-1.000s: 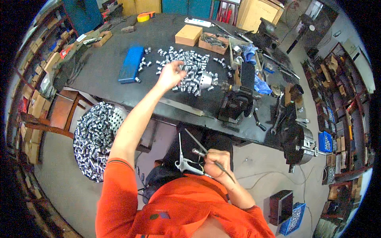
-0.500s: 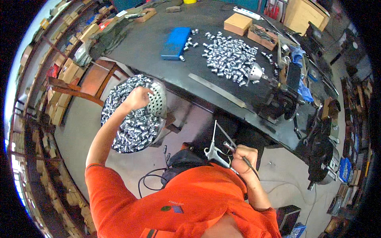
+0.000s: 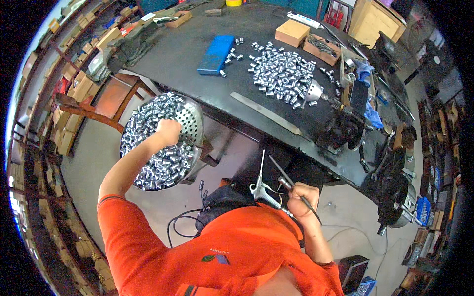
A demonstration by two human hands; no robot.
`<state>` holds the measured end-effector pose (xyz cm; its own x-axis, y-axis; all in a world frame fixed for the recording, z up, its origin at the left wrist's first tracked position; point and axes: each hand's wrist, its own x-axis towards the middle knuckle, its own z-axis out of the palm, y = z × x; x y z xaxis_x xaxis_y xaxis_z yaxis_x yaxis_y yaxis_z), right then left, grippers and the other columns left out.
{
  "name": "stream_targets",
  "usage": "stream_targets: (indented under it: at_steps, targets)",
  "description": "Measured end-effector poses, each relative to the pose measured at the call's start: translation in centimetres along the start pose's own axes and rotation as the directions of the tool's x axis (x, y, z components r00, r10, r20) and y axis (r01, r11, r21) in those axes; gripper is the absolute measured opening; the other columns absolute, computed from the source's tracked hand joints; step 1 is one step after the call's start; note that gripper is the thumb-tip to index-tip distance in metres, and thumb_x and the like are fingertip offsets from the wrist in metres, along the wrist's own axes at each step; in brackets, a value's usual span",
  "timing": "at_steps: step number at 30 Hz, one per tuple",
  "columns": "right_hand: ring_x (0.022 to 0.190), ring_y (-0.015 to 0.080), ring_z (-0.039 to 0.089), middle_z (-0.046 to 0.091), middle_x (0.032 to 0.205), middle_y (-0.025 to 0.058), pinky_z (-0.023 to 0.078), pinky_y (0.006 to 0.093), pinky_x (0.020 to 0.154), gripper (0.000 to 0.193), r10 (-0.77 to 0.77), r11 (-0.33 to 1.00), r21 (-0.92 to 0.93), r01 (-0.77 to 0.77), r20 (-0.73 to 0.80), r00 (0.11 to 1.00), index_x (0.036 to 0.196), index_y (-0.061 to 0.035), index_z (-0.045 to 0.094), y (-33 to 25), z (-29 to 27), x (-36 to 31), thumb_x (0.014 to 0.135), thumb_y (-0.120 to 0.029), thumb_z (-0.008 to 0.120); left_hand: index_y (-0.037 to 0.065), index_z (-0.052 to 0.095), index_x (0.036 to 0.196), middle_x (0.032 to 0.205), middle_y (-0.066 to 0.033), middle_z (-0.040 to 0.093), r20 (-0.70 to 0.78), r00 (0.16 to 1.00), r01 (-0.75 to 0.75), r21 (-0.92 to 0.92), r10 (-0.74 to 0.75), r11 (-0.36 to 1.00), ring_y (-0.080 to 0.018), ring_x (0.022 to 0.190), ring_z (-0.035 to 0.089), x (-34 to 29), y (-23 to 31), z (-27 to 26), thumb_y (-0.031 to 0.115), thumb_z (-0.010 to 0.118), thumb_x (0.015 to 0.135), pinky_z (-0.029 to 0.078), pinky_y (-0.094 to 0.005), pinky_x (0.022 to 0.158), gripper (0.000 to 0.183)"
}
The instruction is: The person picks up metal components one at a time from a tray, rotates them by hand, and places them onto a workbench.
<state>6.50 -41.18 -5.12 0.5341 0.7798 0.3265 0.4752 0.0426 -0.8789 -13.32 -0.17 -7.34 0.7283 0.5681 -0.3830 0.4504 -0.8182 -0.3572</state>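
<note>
My left hand (image 3: 169, 132) is over a round metal pan (image 3: 191, 121) with a perforated side, filled with small shiny metal sleeves (image 3: 165, 165). Its fingers are curled in; whatever they hold, if anything, is hidden. In front of my body, my right hand (image 3: 303, 198) is wrapped round a thin dark rod (image 3: 279, 168), which sticks out past both sides of the fist. A small metal cylinder (image 3: 284, 182) shows by the rod, just beyond the fingers. Close beside this hand is an air blow gun (image 3: 265, 194) with a long thin nozzle; whether the hand touches it I cannot tell.
On the dark workbench (image 3: 182, 81) lie a heap of metal sleeves (image 3: 281, 74), a blue box (image 3: 216, 54) and a flat metal bar (image 3: 265, 113). A machine chuck (image 3: 315, 92) stands at the heap's right. A wooden chair (image 3: 116, 101) is left of the pan; shelves line the far left.
My left hand has dropped slightly lower over the pan, its fingers now curled in more. My right hand keeps its grip on the rod. The whole view has shifted a little.
</note>
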Motion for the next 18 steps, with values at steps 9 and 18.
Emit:
stream_targets:
  at_steps: [9,18]
  targets:
    - [0.046,0.0170,0.034,0.032,0.052,0.0058,0.023,0.0309,0.044,0.021,-0.011,0.999,0.043,0.008,0.061,0.998,0.054,-0.0032,0.034,0.0,0.5,0.8,0.054,0.001,0.055,0.000,0.062,0.084,0.066,-0.0074,0.061,-0.101,0.991,-0.091,-0.990,-0.091,0.103,-0.0163,0.060,0.062,-2.8,-0.4,-4.7,0.020,0.064,0.083,0.052,-0.0321,0.062,0.020]
    - [0.047,0.0202,0.036,0.035,0.054,0.0074,0.025,0.0323,0.045,0.023,0.009,0.993,0.118,-0.027,0.154,0.988,0.056,-0.0030,0.034,-1.2,0.0,1.1,0.058,-0.006,0.057,-0.002,0.055,0.103,0.082,-0.0160,0.065,-0.274,0.928,-0.019,-0.711,0.252,-0.703,-0.0269,0.073,0.067,-4.6,9.4,-7.9,0.012,0.061,0.085,0.056,-0.0371,0.067,0.023]
